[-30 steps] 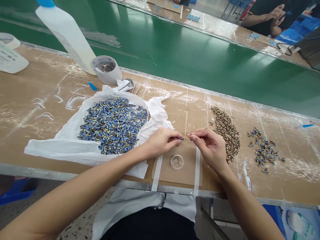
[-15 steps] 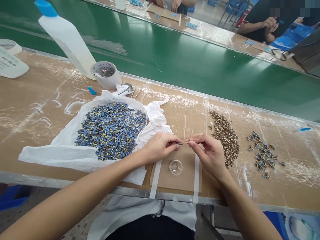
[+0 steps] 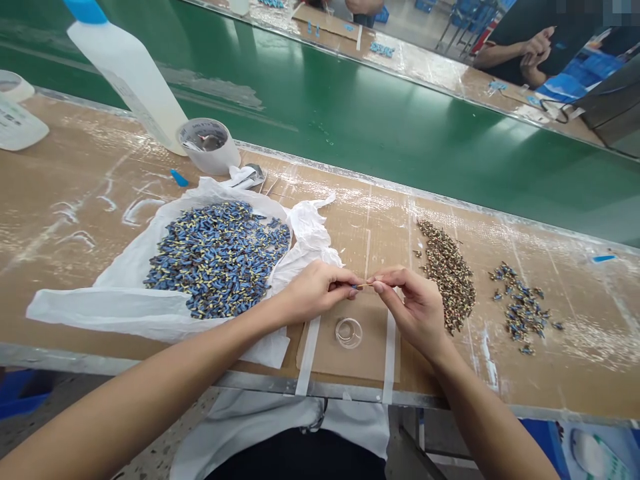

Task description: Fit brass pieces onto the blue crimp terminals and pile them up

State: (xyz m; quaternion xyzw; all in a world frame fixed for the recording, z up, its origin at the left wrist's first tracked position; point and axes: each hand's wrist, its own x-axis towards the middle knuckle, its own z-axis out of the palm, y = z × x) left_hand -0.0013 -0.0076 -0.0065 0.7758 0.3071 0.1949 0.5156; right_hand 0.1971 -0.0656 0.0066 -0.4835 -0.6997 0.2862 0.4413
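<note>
My left hand (image 3: 315,290) pinches a small blue part (image 3: 356,287) by its end, fingers closed. My right hand (image 3: 415,307) pinches the thin yellowish lead that sticks out of the same part; the two hands meet fingertip to fingertip above the cardboard mat (image 3: 370,233). Left of my hands lies a white plastic sheet (image 3: 125,307) bearing a big heap of blue parts (image 3: 217,257). Right of my hands sit a heap of small brown parts (image 3: 447,273) and a smaller scatter of blue parts (image 3: 523,310). A small clear round dish (image 3: 349,332) rests just below my hands.
A white squeeze bottle with a blue cap (image 3: 125,67) and a roll of tape (image 3: 209,143) stand at the back left beside a metal tool (image 3: 254,175). A green conveyor belt (image 3: 380,127) runs behind the bench. Another person's arms (image 3: 525,53) rest at the far side.
My hands have drawn slightly closer together, the gap between the fingertips shrinking. The view shifted a little; the heaps and dish stay where they were.
</note>
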